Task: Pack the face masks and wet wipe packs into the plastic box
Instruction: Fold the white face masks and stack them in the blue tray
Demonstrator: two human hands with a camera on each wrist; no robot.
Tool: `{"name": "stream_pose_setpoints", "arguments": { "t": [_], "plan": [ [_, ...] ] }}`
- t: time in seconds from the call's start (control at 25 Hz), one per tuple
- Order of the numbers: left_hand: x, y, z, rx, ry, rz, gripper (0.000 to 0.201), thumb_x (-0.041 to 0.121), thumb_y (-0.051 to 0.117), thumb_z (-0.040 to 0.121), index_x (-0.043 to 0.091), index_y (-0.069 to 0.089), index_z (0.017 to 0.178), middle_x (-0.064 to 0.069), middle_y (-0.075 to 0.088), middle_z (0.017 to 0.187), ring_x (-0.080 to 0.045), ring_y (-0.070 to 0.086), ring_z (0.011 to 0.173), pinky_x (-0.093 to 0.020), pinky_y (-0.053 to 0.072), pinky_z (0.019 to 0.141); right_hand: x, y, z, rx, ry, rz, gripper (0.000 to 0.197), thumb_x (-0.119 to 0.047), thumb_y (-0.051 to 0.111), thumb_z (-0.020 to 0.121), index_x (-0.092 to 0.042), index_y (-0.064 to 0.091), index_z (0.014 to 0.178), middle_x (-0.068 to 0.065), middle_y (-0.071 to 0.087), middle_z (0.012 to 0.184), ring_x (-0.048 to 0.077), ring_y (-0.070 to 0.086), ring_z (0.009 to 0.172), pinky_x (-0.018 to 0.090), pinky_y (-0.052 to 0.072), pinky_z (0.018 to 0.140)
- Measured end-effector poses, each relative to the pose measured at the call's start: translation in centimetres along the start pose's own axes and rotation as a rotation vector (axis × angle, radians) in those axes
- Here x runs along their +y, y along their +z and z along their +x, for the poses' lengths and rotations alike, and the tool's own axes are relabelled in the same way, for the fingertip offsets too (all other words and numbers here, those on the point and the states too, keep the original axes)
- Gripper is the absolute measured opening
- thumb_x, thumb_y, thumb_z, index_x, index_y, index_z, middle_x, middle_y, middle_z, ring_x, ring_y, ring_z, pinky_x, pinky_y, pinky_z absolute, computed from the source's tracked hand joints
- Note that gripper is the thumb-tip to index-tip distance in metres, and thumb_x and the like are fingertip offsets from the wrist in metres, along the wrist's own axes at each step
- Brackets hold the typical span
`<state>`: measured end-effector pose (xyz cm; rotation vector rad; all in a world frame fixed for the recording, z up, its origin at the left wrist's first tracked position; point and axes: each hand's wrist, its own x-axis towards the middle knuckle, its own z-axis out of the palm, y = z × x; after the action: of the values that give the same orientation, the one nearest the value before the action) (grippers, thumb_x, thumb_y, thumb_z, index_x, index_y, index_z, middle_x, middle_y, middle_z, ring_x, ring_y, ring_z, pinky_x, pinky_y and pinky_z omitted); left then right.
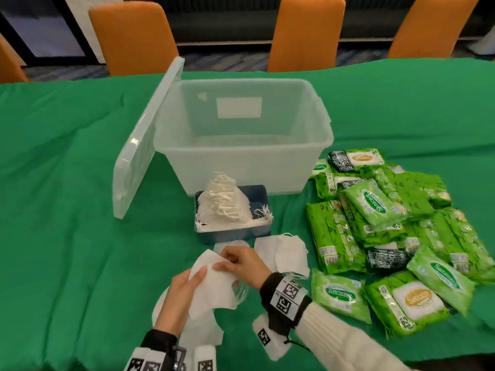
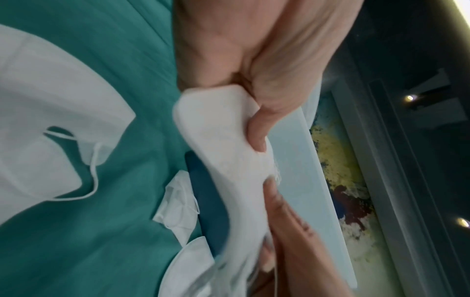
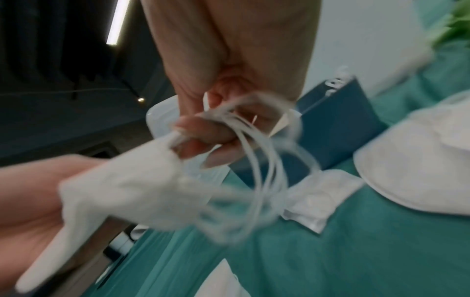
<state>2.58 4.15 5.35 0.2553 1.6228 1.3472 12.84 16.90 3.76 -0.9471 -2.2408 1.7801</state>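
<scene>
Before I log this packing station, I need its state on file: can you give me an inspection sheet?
Surface: green tablecloth.
Job's things: clear plastic box open, looks empty; white face masks piled in a blue tray; green wet wipe packs heaped right.
Clutter: clear lid leaning on the box.
Hands: left hand and right hand hold a white mask bundle.
Cables: nothing seen.
Surroundings: orange chairs.

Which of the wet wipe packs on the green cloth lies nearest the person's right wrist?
The light green pack at the near left edge of the pile, just beside the right hand's wristband. All other packs lie farther right or farther back toward the plastic box.
</scene>
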Motion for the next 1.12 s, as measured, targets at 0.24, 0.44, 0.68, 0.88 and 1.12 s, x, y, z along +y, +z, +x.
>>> {"name": "stream_pose_setpoints", "arguments": {
  "t": [0.24, 0.44, 0.68, 0.88, 1.12],
  "plan": [
    [0.5, -1.8, -0.3, 0.105, -0.037, -0.019, 0.018, 0.015, 0.053, 0.094, 0.003, 0.066, 0.092, -0.015, 0.072, 0.083, -0.029, 0.063, 0.075, -0.038, 0.049, 0.068, 2.8, -2.5, -2.1, -0.263, 0.11, 0.301, 0.011, -0.004, 0.066, 0.083, -0.014, 0.062, 0.083, -0.009, 0.067, 0.057, 0.002, 0.062, 0.059, 0.014, 0.048, 0.072],
    [0.1, -1.0, -0.2, 0.069, -0.072, -0.038, 0.02, 0.016, 0.053, 0.095, 0.001, 0.064, 0.101, -0.017, 0.073, 0.091, -0.031, 0.066, 0.083, -0.041, 0.052, 0.075, 5.4, -4.4, -2.5, -0.062, 0.165, 0.515, 0.015, -0.002, 0.061, 0.086, -0.008, 0.061, 0.1, 0.0, 0.071, 0.084, 0.009, 0.067, 0.078, 0.028, 0.053, 0.08],
    [0.8, -1.1, 0.4, 0.115, -0.061, -0.137, 0.021, 0.017, 0.051, 0.095, 0.002, 0.061, 0.106, -0.021, 0.066, 0.107, -0.034, 0.061, 0.095, -0.044, 0.051, 0.082, 11.3, -12.5, -0.1, 0.272, 0.345, -0.726, 0.049, -0.014, 0.065, 0.084, -0.008, 0.044, 0.128, 0.012, 0.049, 0.13, 0.026, 0.042, 0.121, 0.033, 0.037, 0.101],
    [1.2, -1.4, 0.2, 0.102, -0.087, -0.141, 0.027, 0.019, 0.05, 0.096, -0.002, 0.059, 0.111, -0.026, 0.065, 0.11, -0.036, 0.061, 0.098, -0.048, 0.047, 0.089, 12.3, -11.6, 0.5, 0.238, 0.441, -0.721, 0.077, -0.023, 0.074, 0.076, -0.007, 0.031, 0.138, 0.017, 0.053, 0.126, 0.031, 0.047, 0.12, 0.036, 0.041, 0.096],
    [2.2, -1.0, -0.1, 0.035, -0.081, -0.134, 0.029, 0.021, 0.047, 0.097, 0.0, 0.059, 0.113, -0.022, 0.067, 0.109, -0.035, 0.062, 0.099, -0.045, 0.049, 0.086, 7.2, -11.8, -3.8, 0.306, 0.141, -0.063, 0.014, -0.015, 0.071, 0.08, -0.016, 0.057, 0.078, 0.003, 0.066, 0.084, 0.021, 0.06, 0.082, 0.026, 0.045, 0.067]
  ]
}}
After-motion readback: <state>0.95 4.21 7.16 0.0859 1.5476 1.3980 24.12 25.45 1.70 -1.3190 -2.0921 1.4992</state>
